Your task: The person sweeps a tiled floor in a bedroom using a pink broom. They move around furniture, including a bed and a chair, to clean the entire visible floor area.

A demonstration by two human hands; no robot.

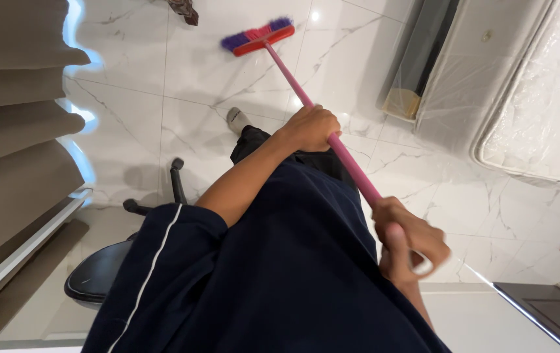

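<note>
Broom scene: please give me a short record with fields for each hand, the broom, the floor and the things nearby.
left hand: grips handle, lower down
right hand: grips handle near its top end
broom: pink handle, red head with purple bristles on floor
floor: white marble-look tiles
nearby: black office chair, wrapped mattress, beige curtain
</note>
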